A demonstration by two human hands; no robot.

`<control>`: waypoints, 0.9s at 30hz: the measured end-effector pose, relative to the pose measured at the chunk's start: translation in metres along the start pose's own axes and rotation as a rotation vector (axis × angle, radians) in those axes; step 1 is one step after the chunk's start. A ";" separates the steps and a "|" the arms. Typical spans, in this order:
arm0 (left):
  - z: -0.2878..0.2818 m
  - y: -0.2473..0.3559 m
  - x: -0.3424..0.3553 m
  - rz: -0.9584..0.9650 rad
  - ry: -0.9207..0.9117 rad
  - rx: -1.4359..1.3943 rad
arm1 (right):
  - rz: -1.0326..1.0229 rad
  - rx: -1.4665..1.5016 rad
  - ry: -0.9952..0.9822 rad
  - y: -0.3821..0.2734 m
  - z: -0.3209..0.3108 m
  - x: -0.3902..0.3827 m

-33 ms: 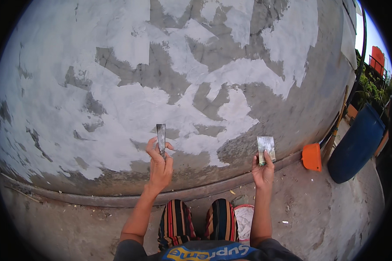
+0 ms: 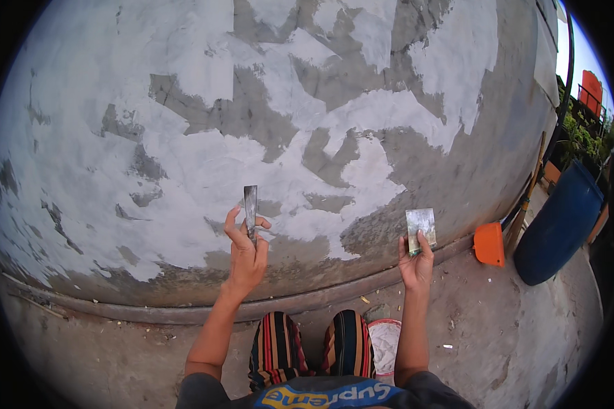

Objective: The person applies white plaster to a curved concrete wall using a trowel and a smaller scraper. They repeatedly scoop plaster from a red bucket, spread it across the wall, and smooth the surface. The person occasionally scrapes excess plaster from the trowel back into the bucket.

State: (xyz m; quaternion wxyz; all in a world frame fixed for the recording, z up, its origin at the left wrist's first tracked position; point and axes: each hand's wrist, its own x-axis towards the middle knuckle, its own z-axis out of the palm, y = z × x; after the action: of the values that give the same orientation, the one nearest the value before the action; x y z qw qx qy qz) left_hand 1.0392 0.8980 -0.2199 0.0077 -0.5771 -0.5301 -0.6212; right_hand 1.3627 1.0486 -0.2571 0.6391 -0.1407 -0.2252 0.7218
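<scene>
My left hand (image 2: 245, 255) holds a narrow putty knife (image 2: 250, 204) upright, its dark metal blade pointing up. The index finger of that hand is raised off the tool. In my right hand (image 2: 416, 262) is a wider putty knife (image 2: 421, 223), its flat, smeared blade tilted upward under my thumb. Both hands are apart from each other and in front of a grey wall (image 2: 457, 184). White filler (image 2: 218, 163) covers much of that wall in uneven patches. Whether either blade touches the wall is hard to judge.
A bucket of white paste (image 2: 385, 341) with a red rim stands beside my right knee, partly hidden by my forearm. To the right are an orange container (image 2: 488, 244), a broom (image 2: 522, 211) and a blue barrel (image 2: 559, 225). A low ledge (image 2: 307, 303) runs along the wall's foot.
Both hands have risen slightly with their putty knives, the right one also shifting a little to the right. My left index finger is lifted higher.
</scene>
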 end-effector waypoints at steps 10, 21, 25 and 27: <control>-0.041 0.017 0.169 0.388 0.375 0.146 | -0.832 -0.914 0.056 -0.090 0.112 0.109; 0.002 -0.015 0.214 0.304 0.368 0.135 | -1.683 -1.278 -0.093 -0.185 0.387 0.196; 0.000 -0.011 0.207 0.311 0.413 0.214 | -1.753 -1.350 -0.166 -0.176 0.430 0.199; -0.001 -0.011 0.208 0.318 0.418 0.235 | -1.771 -1.359 -0.130 -0.173 0.440 0.211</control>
State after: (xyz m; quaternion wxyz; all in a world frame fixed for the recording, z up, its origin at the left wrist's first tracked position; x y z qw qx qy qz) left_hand 0.9624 1.0271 -0.0760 0.2810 -0.5078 -0.4883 -0.6518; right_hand 1.2652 1.2068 0.2258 0.7050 -0.2125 -0.6266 -0.2553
